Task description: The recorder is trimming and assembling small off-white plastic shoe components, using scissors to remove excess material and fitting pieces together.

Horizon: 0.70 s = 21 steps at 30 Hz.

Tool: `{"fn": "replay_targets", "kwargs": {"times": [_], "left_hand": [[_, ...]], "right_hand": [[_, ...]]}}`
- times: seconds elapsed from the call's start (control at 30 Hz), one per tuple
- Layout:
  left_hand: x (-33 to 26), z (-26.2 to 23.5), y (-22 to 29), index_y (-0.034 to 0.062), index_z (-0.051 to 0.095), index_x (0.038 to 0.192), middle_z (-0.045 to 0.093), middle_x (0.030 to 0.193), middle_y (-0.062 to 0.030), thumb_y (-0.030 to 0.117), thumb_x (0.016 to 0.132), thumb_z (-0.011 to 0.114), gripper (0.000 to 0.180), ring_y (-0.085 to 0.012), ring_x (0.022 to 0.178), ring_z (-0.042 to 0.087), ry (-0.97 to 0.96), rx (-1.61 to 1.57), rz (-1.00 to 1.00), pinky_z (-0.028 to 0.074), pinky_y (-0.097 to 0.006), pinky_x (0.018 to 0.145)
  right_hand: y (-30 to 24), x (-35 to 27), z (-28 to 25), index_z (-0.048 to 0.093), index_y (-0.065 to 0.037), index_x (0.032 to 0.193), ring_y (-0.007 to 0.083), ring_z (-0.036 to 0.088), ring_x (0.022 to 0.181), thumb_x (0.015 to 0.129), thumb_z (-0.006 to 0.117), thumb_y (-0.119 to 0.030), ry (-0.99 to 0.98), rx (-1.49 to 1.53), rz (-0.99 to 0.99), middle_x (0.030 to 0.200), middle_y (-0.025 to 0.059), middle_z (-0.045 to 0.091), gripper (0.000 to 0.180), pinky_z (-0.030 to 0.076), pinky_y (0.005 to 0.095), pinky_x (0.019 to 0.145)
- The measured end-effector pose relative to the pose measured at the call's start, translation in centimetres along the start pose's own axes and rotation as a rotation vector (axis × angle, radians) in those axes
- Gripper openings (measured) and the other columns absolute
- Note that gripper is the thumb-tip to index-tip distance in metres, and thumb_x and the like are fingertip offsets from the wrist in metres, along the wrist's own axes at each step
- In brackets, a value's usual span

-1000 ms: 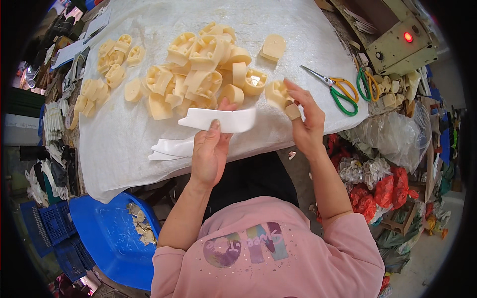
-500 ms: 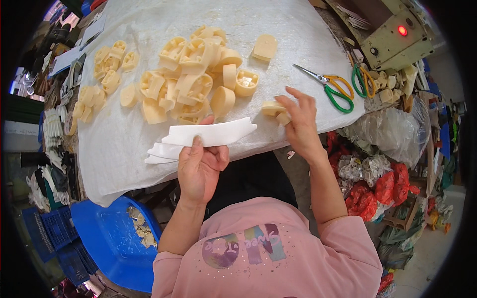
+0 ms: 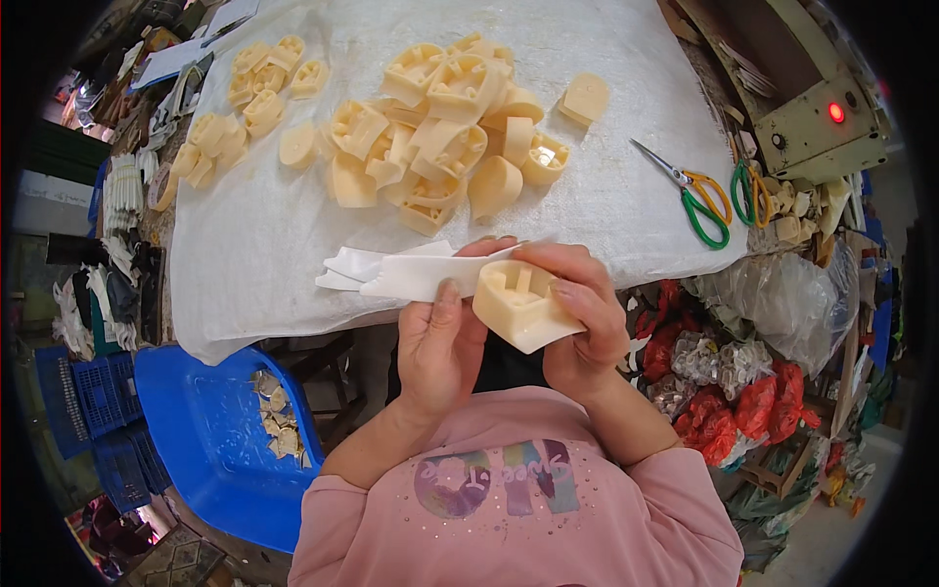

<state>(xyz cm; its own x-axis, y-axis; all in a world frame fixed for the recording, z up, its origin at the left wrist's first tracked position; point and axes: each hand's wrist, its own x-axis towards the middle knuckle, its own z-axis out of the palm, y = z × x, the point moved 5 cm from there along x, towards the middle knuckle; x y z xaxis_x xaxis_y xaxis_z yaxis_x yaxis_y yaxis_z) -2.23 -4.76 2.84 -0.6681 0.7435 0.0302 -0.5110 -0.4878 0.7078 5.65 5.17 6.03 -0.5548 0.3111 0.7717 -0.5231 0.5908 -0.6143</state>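
Right hand (image 3: pixel 579 311), centre frame, just below table edge: fingers curled round a cream plastic part (image 3: pixel 518 301), thumb along its right side. Firm grip. Part is blocky w/ an open hollow facing up, tilted toward lower right.

Left hand (image 3: pixel 442 338) immediately left of it, palm up, thumb pressed onto a white strip (image 3: pixel 421 277) of thin sheet material; fingers wrapped behind, so closed on the strip. Strip runs left from the hands, its right end touching the cream part. More white strips (image 3: pixel 344 266) lie under/behind it at the table edge, slightly fanned.

Both forearms enter from lower frame; pink sleeves, pink top w/ a printed chest patch.

Table above hands covered w/ white cloth (image 3: pixel 254 254), hanging over the near edge. Upper centre: loose heap of cream parts (image 3: pixel 440 127), same kind as the one held, various orientations. One part (image 3: pixel 585 98) sits apart, upper right of heap. Smaller cluster of cream parts (image 3: pixel 245 108) upper left, well apart from the hands.

Right of cloth: scissors w/ green-and-orange handles (image 3: pixel 699 201), blades pointing upper left. Second pair, green handles (image 3: pixel 748 191), just beside. Far upper right: beige machine box (image 3: pixel 812 137) w/ red light lit.

Lower left, under table: blue plastic bin (image 3: pixel 210 440) holding a few cream offcuts. Blue crate (image 3: pixel 93 411) further left. Right of the person: clear bags (image 3: pixel 782 303) and red mesh bundles (image 3: pixel 763 406) on floor; contents unclear.
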Motion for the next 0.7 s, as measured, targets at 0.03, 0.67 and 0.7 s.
{"fn": "replay_targets", "kwargs": {"times": [0.03, 0.67, 0.7], "left_hand": [[-0.1, 0.3, 0.2, -0.0089, 0.036, 0.132, 0.042, 0.136, -0.0199, 0.022, 0.101, 0.034, 0.045, -0.0249, 0.125, 0.044, -0.032, 0.010, 0.003, 0.036, -0.038, 0.105], [-1.1, 0.8, 0.4, -0.0077, 0.035, 0.134, 0.045, 0.135, -0.0199, 0.025, 0.100, 0.032, 0.047, -0.0262, 0.125, 0.045, 0.066, 0.153, -0.036, 0.035, -0.038, 0.106], [-1.2, 0.9, 0.3, -0.0081, 0.035, 0.134, 0.045, 0.135, -0.0202, 0.026, 0.100, 0.032, 0.047, -0.0260, 0.125, 0.045, 0.067, 0.179, -0.015, 0.035, -0.038, 0.106]], "right_hand": [[0.2, -0.1, 0.2, 0.047, -0.009, 0.118, 0.0331, 0.059, 0.092, 0.085, 0.053, 0.005, -0.004, 0.002, -0.001, 0.110, 0.0199, 0.059, 0.036, 0.049, 0.0397, 0.077], [0.4, -0.6, 0.6, 0.051, -0.010, 0.115, 0.0328, 0.058, 0.090, 0.074, 0.055, 0.012, 0.030, -0.117, -0.052, 0.109, 0.0172, 0.060, 0.046, 0.051, 0.0390, 0.074], [0.5, -0.8, 0.7, 0.051, -0.011, 0.115, 0.0322, 0.057, 0.089, 0.073, 0.056, 0.012, 0.023, -0.153, -0.049, 0.108, 0.0163, 0.061, 0.048, 0.050, 0.0385, 0.073]]}}
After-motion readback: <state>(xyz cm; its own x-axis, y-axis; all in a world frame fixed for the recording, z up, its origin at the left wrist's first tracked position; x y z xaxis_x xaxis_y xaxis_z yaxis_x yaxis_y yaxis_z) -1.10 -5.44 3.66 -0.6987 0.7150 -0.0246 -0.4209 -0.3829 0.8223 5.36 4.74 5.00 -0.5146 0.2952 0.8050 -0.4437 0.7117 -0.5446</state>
